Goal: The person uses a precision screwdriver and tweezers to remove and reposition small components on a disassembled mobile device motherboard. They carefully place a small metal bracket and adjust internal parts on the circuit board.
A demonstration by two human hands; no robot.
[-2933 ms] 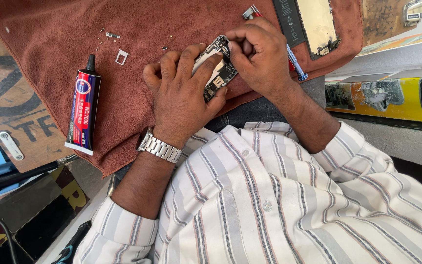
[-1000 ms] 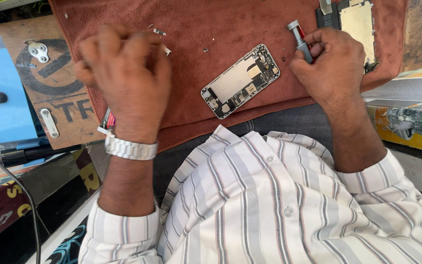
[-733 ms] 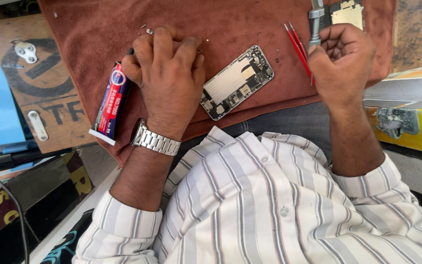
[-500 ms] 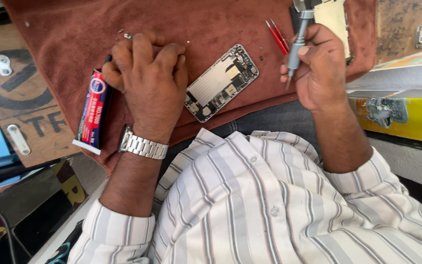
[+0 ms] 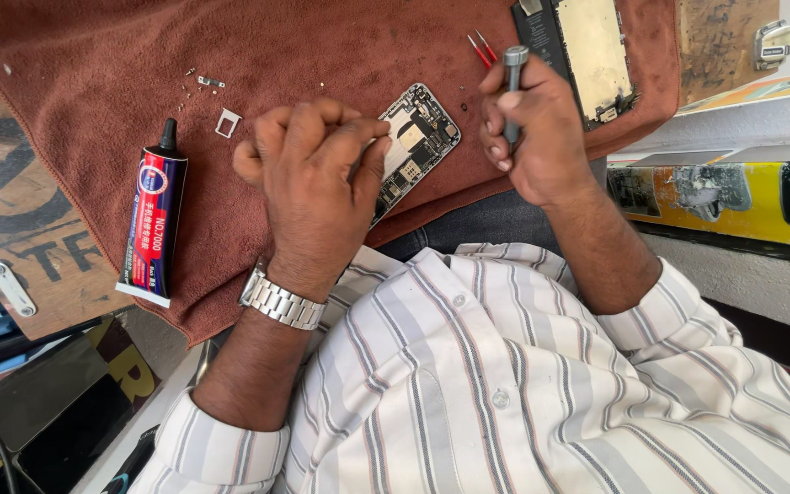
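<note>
An opened phone with its circuit board showing lies on a reddish-brown cloth. My left hand, with a metal watch on the wrist, is curled over the phone's near end, thumb pressed on it. My right hand is closed around a grey screwdriver, held upright just right of the phone, its tip hidden in the fist.
A dark glue tube lies at the cloth's left edge. A small metal tray and tiny screws sit beyond my left hand. Two red tools and a detached screen panel lie at the back right. A wooden board is on the left.
My right hand picked up the grey screwdriver and brought it down beside the phone. My left hand moved right from the glue tube onto the phone's near end.
</note>
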